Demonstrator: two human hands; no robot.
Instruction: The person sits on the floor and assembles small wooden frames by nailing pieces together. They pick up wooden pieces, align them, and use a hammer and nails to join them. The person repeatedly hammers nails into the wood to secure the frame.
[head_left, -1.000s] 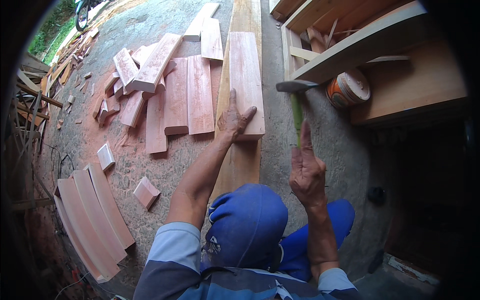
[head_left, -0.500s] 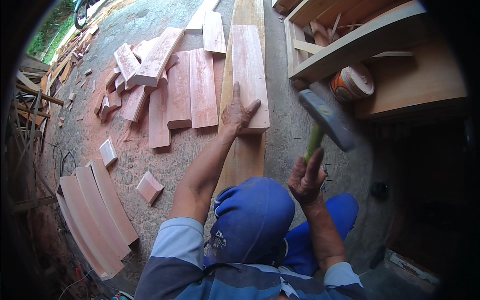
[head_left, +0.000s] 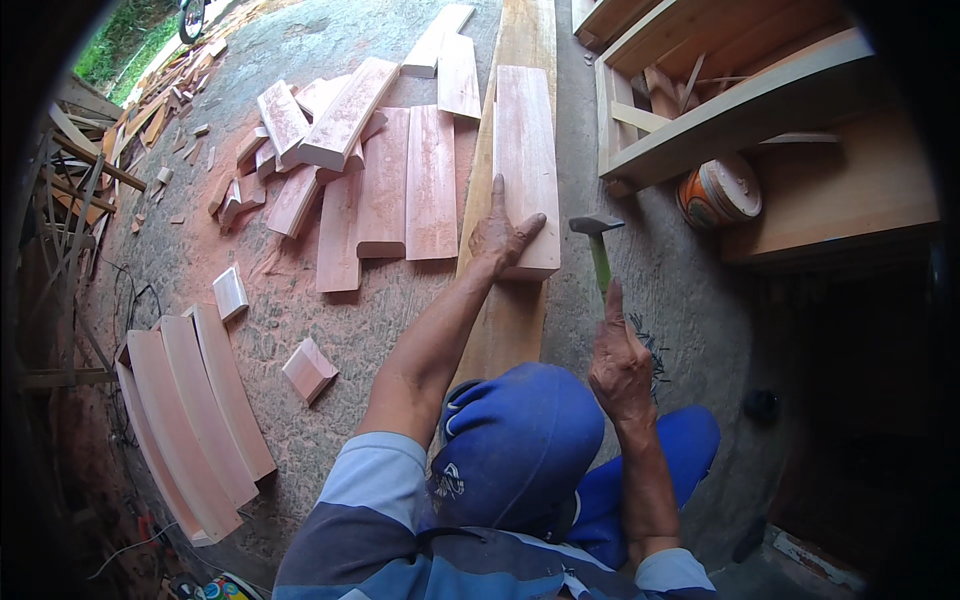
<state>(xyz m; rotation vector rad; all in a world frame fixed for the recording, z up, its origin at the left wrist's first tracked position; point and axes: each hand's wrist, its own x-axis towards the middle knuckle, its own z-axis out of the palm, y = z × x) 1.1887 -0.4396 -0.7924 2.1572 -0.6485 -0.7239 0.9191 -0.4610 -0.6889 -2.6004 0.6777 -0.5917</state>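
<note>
At the frame's upper centre, my block (head_left: 526,130) lies on a long plank (head_left: 503,335), loose boards (head_left: 383,185) left, bucket (head_left: 722,192) right.

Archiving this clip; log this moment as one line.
left hand: on pale wooden block; right hand: holding green-handled hammer; block: atop long plank

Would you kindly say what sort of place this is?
Probably a carpentry workspace: a green-handled metal hammer, pinkish flat wooden boards piled together, and scattered brown wood offcuts suggest it.

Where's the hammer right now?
Head view, right of centre: the hammer is in the right hand, its head appearing just right of the wood block under the left hand.
</note>
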